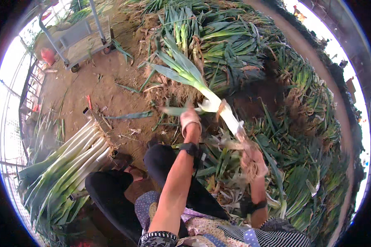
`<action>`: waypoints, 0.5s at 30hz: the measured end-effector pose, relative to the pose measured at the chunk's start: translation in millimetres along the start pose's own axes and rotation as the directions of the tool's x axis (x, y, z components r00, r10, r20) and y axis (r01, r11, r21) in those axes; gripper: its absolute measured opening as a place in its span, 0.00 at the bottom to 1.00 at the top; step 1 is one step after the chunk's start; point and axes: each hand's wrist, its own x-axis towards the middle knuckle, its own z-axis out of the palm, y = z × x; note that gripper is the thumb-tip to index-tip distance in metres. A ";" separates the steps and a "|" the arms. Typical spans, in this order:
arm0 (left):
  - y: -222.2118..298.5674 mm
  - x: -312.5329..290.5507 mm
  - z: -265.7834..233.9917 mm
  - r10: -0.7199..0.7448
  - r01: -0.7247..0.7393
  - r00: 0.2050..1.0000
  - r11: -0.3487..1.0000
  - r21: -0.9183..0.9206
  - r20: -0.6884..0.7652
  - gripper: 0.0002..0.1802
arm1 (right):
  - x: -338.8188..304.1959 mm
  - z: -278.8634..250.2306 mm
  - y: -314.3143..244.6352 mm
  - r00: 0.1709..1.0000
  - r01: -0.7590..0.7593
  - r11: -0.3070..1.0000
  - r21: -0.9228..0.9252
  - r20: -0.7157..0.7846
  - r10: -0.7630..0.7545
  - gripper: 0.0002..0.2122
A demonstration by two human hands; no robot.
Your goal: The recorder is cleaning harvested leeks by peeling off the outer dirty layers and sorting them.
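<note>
My right hand (254, 161) grips the root end of a leek (202, 88), held slanting over the leaf pile (301, 136); my left hand (190, 118) pinches a loose outer leaf (175, 110) beside its white stem. Cleaned leeks (66, 164) lie left; bare dirt (99, 82) between

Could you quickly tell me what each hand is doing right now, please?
Left hand: closed on the leek's white stalk, near the leaves.
Right hand: closed around the leek's root end.
</note>
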 end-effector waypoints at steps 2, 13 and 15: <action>5.0 16.6 -9.3 -0.231 0.167 0.970 0.855 -0.492 -0.071 0.32 | -22.4 -22.6 4.9 0.768 0.640 0.644 -0.418 0.340 -0.543 0.17; 36.6 -25.7 -7.2 0.236 0.389 0.873 0.188 -0.902 0.426 0.37 | -41.9 -62.0 -7.4 0.795 -0.345 0.535 -0.771 0.062 0.603 0.29; 43.5 -34.2 -10.5 0.256 0.294 0.898 0.260 -0.920 0.359 0.36 | -29.5 -49.3 20.6 0.888 -0.130 0.150 -0.980 -0.048 0.457 0.29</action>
